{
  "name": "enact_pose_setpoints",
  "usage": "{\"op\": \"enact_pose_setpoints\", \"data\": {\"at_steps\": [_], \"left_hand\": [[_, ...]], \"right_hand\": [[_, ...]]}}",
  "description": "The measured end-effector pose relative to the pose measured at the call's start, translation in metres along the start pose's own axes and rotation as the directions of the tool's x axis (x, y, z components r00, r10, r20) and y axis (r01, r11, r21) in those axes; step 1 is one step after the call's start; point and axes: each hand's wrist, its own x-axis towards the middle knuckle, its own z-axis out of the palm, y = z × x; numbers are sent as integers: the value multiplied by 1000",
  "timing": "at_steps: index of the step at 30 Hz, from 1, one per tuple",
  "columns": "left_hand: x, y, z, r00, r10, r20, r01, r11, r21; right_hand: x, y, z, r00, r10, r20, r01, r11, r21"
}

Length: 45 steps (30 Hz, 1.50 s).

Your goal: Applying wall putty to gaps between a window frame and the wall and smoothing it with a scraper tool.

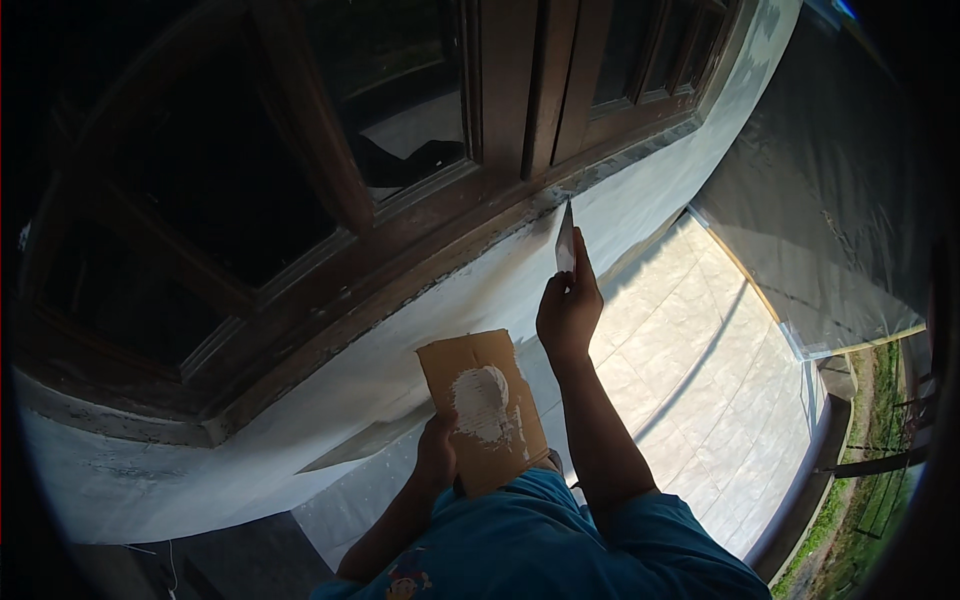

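Observation:
My left hand (435,452) grips the left edge of a piece of brown cardboard (505,350), held in front of my body. White putty (482,402) is spread over its middle, with a thicker lump toward the upper right. Raised toward the wall, my right hand (570,310) is closed around a flat putty knife (566,235). Its blade points up at the ledge (572,185) under the wooden window frame (495,185). Whether the blade tip touches the ledge, I cannot tell. The handle is mostly hidden by my fingers.
The white wall (370,375) runs below the dark window, with a rough, stained upper edge. Pale floor tiles (680,340) lie to the right in sunlight. A dark translucent sheet (830,190) hangs at the right. Grass (835,535) shows beyond a low curb.

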Motion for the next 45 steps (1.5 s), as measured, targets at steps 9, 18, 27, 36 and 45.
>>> {"op": "enact_pose_setpoints", "data": {"at_steps": [9, 18, 27, 36, 45], "left_hand": [[2, -11, 2, 975, 219, 38, -219, 919, 327], [-9, -6, 6, 999, -14, 32, 15, 1000, -22], [-10, -10, -3, 994, 62, 93, -67, 996, 57], [-13, -1, 5, 993, 35, 113, -35, 999, -6], [-3, -11, 8, 989, 66, 129, -59, 996, -60]], "right_hand": [[-101, -66, 10, 805, -221, 551, 182, 975, 125], [20, -12, -29, 988, -139, 64, 151, 951, -270], [108, -47, -40, 771, -399, 497, 635, 413, -653], [-14, -76, -57, 854, -261, 450, 374, 909, -183], [-13, -18, -90, 944, 161, 289, -115, 979, -170]]}}
